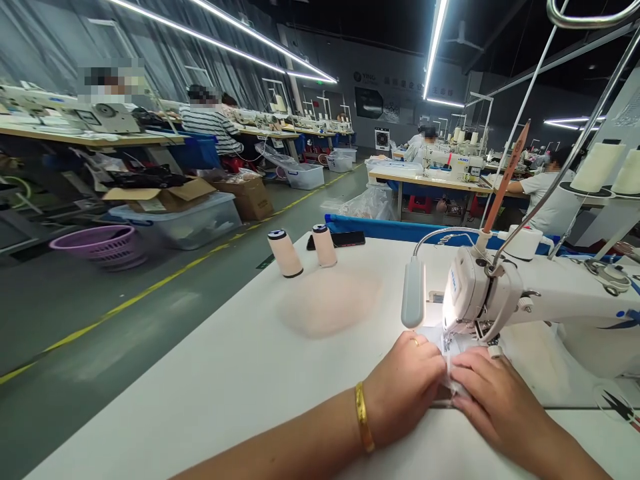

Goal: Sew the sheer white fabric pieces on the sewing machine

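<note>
A piece of thin white fabric (434,337) lies under the needle area of a white sewing machine (463,287). My left hand (407,373), with a gold bangle at the wrist, is closed on the fabric just left of the presser foot. Close by on the other side, my right hand (493,387) grips the same fabric with bent fingers. Both hands' fingertips nearly meet in front of the needle, and they cover part of the cloth. A grey lamp (413,292) lights the spot from the left of the machine head.
Two pale pink thread spools (285,255) and a dark phone (345,240) stand at the far table edge. A blurred pale pink patch (333,303) is on the white tabletop (240,380). Scissors (620,407) lie at far right. Other people sit at machines beyond.
</note>
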{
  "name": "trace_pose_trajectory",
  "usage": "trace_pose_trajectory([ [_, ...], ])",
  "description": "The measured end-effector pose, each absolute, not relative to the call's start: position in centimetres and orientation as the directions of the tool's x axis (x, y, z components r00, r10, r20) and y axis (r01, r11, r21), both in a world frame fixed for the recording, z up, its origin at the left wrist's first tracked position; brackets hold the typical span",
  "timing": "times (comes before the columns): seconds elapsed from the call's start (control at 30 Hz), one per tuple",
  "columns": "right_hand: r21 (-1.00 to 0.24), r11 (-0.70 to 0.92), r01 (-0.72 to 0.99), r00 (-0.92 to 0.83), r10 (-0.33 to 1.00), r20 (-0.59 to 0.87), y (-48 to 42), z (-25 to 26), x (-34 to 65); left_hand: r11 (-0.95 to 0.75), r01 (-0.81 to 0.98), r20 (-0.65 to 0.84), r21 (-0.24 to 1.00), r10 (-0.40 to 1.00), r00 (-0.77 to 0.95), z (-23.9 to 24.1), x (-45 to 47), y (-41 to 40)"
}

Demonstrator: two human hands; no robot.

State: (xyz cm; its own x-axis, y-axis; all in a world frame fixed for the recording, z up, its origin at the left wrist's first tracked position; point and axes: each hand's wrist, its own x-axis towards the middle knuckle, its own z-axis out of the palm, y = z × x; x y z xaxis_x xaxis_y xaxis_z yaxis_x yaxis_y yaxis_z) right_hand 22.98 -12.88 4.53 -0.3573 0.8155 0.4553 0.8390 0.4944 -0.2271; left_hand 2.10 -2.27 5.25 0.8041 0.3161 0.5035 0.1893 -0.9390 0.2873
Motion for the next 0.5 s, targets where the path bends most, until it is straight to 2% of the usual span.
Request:
trace_pose_trajectory([
  [0.13, -0.350, 0.390, 0.852, -0.194, 0.856, 0.480, -12.0, 4.0, 22.9, -0.855, 0.233, 0.461, 0.463, 0.457, 0.761, 5.8, 2.5, -2.2],
  [0.23, -0.439, 0.345, 0.829, -0.115, 0.875, 0.470, -11.8, 4.4, 22.7, -0.818, 0.254, 0.442, 0.516, 0.508, 0.740, 5.9, 3.0, -2.4],
  [0.37, -0.453, 0.361, 0.815, -0.124, 0.873, 0.472, -11.7, 4.8, 22.5, -0.826, 0.272, 0.460, 0.493, 0.513, 0.725, 5.8, 3.7, -2.7],
  [0.5, -0.373, 0.411, 0.832, -0.187, 0.841, 0.508, -11.6, 4.6, 22.6, -0.871, 0.252, 0.553, 0.422, 0.468, 0.689, 5.9, 3.8, -2.9],
])
